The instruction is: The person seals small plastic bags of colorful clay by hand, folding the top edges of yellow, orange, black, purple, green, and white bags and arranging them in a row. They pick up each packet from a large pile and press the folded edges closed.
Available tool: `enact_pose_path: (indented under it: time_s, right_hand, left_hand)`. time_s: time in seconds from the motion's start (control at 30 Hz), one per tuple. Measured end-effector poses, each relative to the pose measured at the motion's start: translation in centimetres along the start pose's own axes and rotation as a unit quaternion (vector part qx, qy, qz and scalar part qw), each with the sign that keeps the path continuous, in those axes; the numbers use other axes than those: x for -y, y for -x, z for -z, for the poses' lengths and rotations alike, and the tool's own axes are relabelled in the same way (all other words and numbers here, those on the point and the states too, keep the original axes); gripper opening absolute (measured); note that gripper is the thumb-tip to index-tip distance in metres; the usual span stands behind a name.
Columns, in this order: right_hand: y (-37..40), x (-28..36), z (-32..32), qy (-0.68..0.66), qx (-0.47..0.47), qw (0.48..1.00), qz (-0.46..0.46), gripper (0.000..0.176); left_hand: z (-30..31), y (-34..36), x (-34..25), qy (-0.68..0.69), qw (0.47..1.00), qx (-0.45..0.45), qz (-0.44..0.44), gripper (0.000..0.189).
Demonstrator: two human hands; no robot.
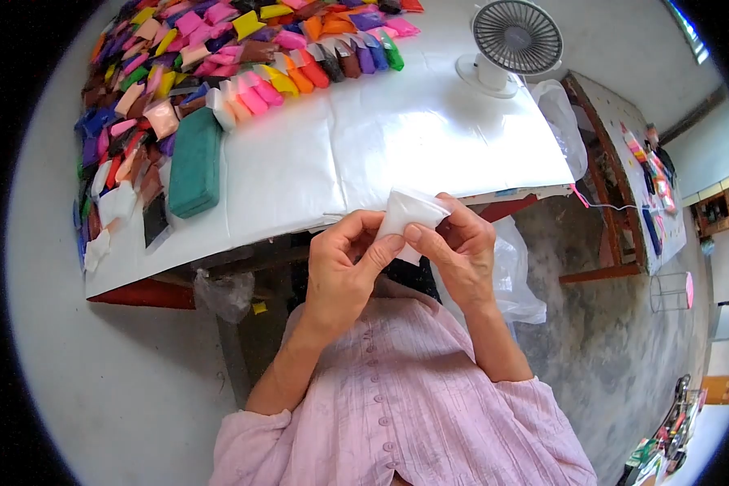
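Observation:
Between both hands, just over the table's front edge, is a small white packet (pixel 407 214), its top edge looking like clear plastic. My left hand (pixel 342 263) pinches its left side, thumb in front and fingers bent behind. On the other side my right hand (pixel 460 251) grips the packet with thumb and fingers, the thumb tip close to the left thumb. Whatever lies behind the packet is hidden.
A white-covered table (pixel 300 162) bears a heap of colourful packets (pixel 186 49), a row of similar packets (pixel 308 71), a green box (pixel 195 162) and a white fan (pixel 517 40). Plastic bags (pixel 514 275) hang below its edge. Another table (pixel 624 178) stands right.

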State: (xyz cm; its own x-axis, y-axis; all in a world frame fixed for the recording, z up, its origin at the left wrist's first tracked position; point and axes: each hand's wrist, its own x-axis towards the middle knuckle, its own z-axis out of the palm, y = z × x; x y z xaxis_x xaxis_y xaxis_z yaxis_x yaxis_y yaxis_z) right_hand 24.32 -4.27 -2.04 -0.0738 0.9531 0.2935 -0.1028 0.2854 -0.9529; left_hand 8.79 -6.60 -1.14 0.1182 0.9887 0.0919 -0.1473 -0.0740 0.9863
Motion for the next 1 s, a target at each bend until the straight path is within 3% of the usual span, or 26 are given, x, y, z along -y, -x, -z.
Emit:
enact_pose_path:
  time_s: [0.2,0.3,0.4,0.5,0.73,0.83,0.93,1.0]
  right_hand:
    - [-0.6,0.4,0.1,-0.02,-0.014,0.997,-0.075,0.014]
    - [-1.3,1.3,-0.1,-0.104,-0.054,0.982,-0.146,0.018]
    - [-1.7,0.8,0.4,-0.075,-0.054,0.98,-0.174,0.021]
    - [-1.8,1.0,0.1,-0.067,-0.057,0.98,-0.181,0.022]
    - [-1.8,2.1,0.4,0.008,-0.041,0.981,-0.19,0.025]
    - [-1.7,1.6,2.0,0.184,-0.013,0.97,-0.159,0.028]
    - [-0.6,1.4,3.3,0.281,-0.051,0.958,-0.033,0.027]
    - [0.0,1.2,4.1,0.345,0.015,0.935,0.085,0.021]
  left_hand:
    - [-0.1,-0.3,-0.5,-0.018,0.999,0.018,0.022,0.018]
    - [0.0,-0.3,0.5,-0.025,0.999,-0.002,-0.035,0.017]
    - [0.6,-0.1,0.1,-0.253,0.956,-0.007,-0.148,0.013]
    - [0.3,-0.3,0.5,-0.323,0.913,-0.024,-0.249,0.012]
    - [0.0,-0.9,1.0,-0.346,0.888,-0.022,-0.303,0.008]
    - [-0.2,-1.2,1.3,-0.341,0.888,-0.028,-0.306,0.007]
    - [-0.2,-1.4,1.4,-0.339,0.894,-0.042,-0.29,0.006]
    - [0.1,-1.4,1.5,-0.341,0.898,-0.038,-0.275,0.006]
